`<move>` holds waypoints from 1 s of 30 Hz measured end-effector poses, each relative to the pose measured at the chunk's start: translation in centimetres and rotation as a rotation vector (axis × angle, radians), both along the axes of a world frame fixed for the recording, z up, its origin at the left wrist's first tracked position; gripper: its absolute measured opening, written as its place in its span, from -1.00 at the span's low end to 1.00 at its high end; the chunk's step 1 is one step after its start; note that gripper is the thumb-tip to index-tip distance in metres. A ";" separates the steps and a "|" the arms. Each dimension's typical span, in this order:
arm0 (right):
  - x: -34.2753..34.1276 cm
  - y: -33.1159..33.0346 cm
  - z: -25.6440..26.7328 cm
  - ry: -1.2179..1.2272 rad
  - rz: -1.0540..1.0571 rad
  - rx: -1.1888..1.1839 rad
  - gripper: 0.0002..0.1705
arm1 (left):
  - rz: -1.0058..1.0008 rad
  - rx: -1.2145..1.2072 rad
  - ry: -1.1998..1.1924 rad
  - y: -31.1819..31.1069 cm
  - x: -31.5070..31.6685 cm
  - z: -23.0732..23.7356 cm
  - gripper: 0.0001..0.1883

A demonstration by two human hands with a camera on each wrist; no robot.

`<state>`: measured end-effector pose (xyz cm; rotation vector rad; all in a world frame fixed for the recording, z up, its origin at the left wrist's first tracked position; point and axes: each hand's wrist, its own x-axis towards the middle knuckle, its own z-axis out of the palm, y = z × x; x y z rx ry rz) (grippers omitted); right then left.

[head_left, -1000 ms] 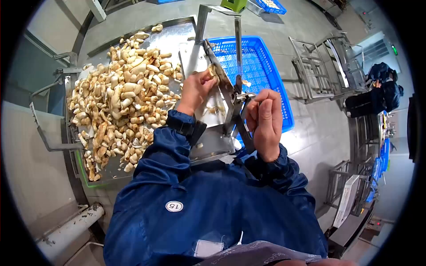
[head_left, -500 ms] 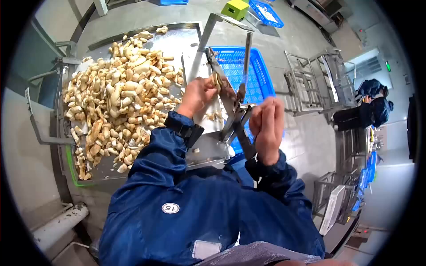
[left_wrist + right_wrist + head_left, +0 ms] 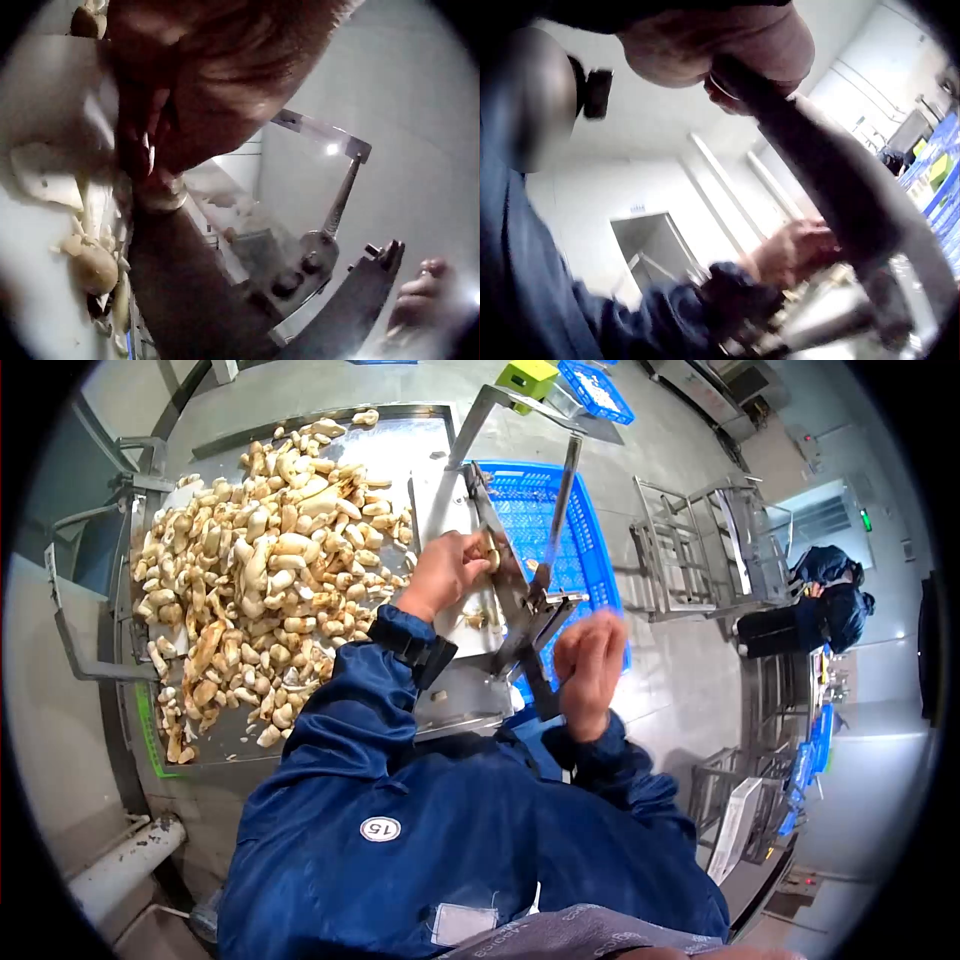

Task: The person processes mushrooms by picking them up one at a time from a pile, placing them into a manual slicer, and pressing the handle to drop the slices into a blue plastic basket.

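In the head view my left hand (image 3: pixel 445 572) pinches a pale mushroom piece (image 3: pixel 492 556) against the side of a metal lever slicer (image 3: pixel 510 585). The left wrist view shows the round end of that mushroom piece (image 3: pixel 171 198) just below the fingertips. My right hand (image 3: pixel 590 665), blurred, is at the near right side of the slicer. Its fingers curl round the slicer's dark lever handle (image 3: pixel 832 172) in the right wrist view. Mushroom scraps (image 3: pixel 94 266) lie on the white board (image 3: pixel 430 500) beside my left hand.
A large heap of mushrooms (image 3: pixel 270 560) covers the metal table to the left. Beyond the slicer sits a blue plastic crate (image 3: pixel 600 550). Metal racks (image 3: pixel 670 550) stand to the right, and another person (image 3: pixel 825 605) is farther off.
My right hand has moved down and slightly left with the lever handle. My left hand keeps the mushroom piece at the slicer. The head view has shifted a little.
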<state>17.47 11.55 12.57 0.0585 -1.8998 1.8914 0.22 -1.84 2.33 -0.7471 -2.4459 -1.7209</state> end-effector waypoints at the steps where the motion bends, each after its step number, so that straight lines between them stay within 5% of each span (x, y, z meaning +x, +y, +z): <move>1: 1.1 0.1 -3.6 0.088 0.020 0.017 -0.77 | -0.008 -0.019 0.026 0.0 0.0 -0.1 -0.75; 2: 1.9 -0.1 -7.9 0.197 -0.053 0.064 -0.75 | -0.031 -0.061 -0.055 -0.1 0.4 1.4 -0.78; 5: 3.0 0.1 -9.1 0.106 -0.015 0.168 -0.75 | -0.006 -0.018 -0.050 0.1 0.3 0.6 -0.79; 10: -1.1 -0.2 4.6 -0.115 0.075 -0.080 -0.82 | -0.021 0.009 -0.114 0.3 0.9 0.8 -0.75; 12: -0.9 -0.3 4.3 -0.113 0.061 -0.072 -0.80 | -0.033 0.032 -0.157 0.2 1.1 1.3 -0.66; 18: 3.1 -0.7 -9.5 0.122 -0.076 0.164 -0.70 | -0.078 -0.072 -0.079 0.5 0.0 -0.4 -0.78; 20: 3.3 0.1 -8.5 0.053 -0.019 0.090 -0.72 | -0.048 -0.029 -0.099 0.4 0.1 -0.4 -0.76; 23: 0.5 0.0 0.8 -0.077 0.054 -0.037 -0.79 | -0.053 -0.040 -0.171 0.6 0.5 0.1 -0.66; 26: -1.1 -0.5 4.6 -0.124 0.082 -0.110 -0.79 | -0.309 0.619 -0.342 2.1 0.2 -2.0 -0.67; 27: -0.7 -0.8 4.0 -0.119 0.032 -0.076 -0.79 | -0.190 0.336 -0.308 0.9 1.2 0.6 -0.77; 30: 1.3 -0.5 -5.5 0.145 -0.034 0.032 -0.73 | -0.087 -0.005 -0.102 0.7 0.3 -0.5 -0.84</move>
